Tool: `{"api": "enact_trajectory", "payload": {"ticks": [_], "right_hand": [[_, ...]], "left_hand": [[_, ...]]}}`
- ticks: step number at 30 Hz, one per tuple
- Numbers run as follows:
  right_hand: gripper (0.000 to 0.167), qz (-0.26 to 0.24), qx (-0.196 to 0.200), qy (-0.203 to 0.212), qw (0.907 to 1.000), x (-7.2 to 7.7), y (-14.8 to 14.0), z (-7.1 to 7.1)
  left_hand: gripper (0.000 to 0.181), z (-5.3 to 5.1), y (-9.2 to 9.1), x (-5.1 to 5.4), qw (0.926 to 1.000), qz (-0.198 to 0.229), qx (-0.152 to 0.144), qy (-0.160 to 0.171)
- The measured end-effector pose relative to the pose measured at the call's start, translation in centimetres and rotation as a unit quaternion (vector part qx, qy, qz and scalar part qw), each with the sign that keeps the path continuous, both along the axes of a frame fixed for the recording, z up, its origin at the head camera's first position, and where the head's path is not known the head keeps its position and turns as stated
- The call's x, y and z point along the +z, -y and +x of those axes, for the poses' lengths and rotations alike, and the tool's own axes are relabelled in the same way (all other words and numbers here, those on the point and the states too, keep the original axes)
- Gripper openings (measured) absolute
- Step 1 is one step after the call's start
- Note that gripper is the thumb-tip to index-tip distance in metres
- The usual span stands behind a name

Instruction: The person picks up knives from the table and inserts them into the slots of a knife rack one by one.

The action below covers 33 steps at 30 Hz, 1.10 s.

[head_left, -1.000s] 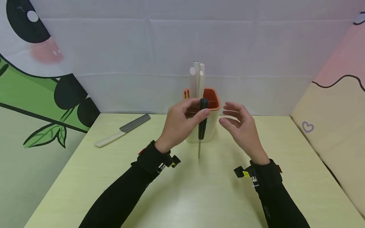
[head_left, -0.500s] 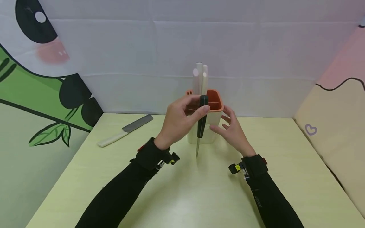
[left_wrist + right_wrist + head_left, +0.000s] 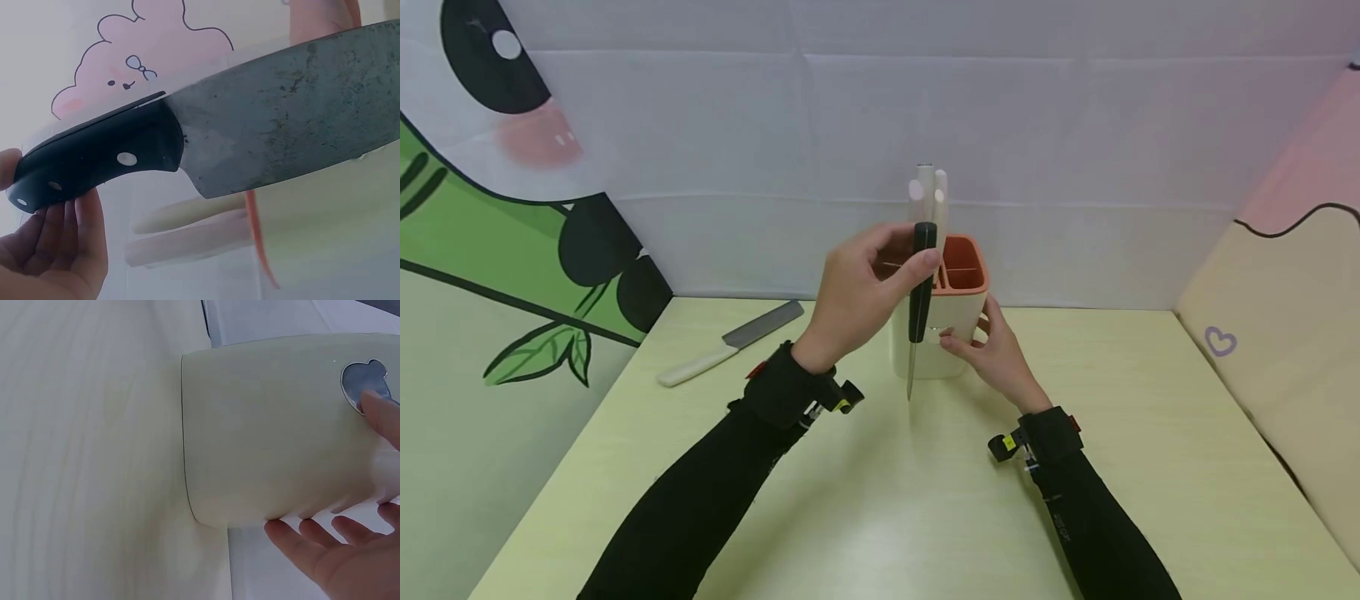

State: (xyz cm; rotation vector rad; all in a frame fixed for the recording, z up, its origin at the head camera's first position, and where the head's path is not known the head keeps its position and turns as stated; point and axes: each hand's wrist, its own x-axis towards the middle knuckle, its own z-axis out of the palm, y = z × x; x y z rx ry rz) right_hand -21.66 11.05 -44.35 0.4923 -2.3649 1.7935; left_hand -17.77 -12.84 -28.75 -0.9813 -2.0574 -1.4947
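Note:
My left hand (image 3: 850,296) pinches the black handle of a kitchen knife (image 3: 919,308) between thumb and fingers, the blade pointing down in front of the knife holder. In the left wrist view its broad, stained blade (image 3: 281,112) and riveted handle show clearly. The cream knife holder (image 3: 928,360) with an orange divided top stands upright on the table. My right hand (image 3: 1000,358) grips its right side, thumb at the front near a bear-shaped window (image 3: 362,381), fingertips (image 3: 284,537) against the side wall. Several white handles (image 3: 927,187) stick up from the holder.
A cleaver (image 3: 763,325) with a white handle lies on the light wooden table (image 3: 865,500), left of the holder. A pale cloth backdrop (image 3: 850,125) stands close behind, and printed panels flank both sides.
My right hand has moved left onto the holder's side and now grips it. My left hand has raised the knife slightly and shifted it a little to the left.

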Motion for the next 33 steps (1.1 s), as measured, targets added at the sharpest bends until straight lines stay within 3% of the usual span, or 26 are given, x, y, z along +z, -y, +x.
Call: {"api": "enact_trajectory", "payload": {"ticks": [11, 17, 26, 33], "right_hand": [[0.093, 0.007, -0.012, -0.006, 0.9999, -0.2, 0.3, 0.1], [0.092, 0.002, -0.011, -0.004, 0.9999, -0.3, 0.4, 0.0], [0.092, 0.007, -0.012, -0.001, 0.9999, -0.5, 0.4, -0.1], [0.092, 0.009, -0.011, 0.002, 0.9999, -0.4, 0.2, 0.1]], "left_hand": [[0.031, -1.8, 0.9, 4.8, 0.9996, 0.004, 0.028, -0.008], [0.030, -3.1, 1.5, 7.5, 0.9976, -0.018, 0.066, -0.008], [0.032, -4.7, 1.4, 10.0, 0.9933, -0.032, 0.102, -0.043], [0.035, -5.2, 0.7, 12.5, 0.9910, -0.034, 0.118, -0.053]]}}
